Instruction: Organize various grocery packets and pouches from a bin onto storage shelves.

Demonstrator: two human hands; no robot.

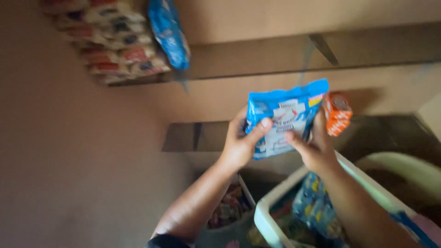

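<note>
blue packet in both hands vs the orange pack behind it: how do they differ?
The blue packet is larger and flat; the orange pack is smaller and boxier. The blue packet is gripped by the left hand and right hand; the orange pack sits only by the right hand. Both are raised toward the shelves.

Head-worn view, close, tilted up toward wall shelves (321, 50).
</note>
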